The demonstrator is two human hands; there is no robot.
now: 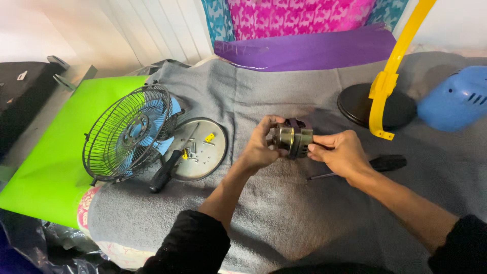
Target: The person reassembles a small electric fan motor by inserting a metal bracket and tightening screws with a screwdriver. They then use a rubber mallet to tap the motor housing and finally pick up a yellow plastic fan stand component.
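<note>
A small metal fan motor (293,138) is held above the grey blanket (304,213) between both hands. My left hand (259,144) grips its left end, fingers curled over the top. My right hand (341,152) pinches its right end. A black-handled screwdriver (378,165) lies on the blanket just right of my right hand. To the left stands a black wire fan cage with blue blades (129,133), leaning beside a round metal plate (200,149) that carries several screws and small yellow pieces. A second black-handled screwdriver (165,171) rests across that plate's edge.
A black round base (357,104) with a yellow arm (393,66) stands at the back right, next to a blue plastic housing (454,99). A purple sheet (304,50) lies at the back. A bright green sheet (45,167) covers the left side.
</note>
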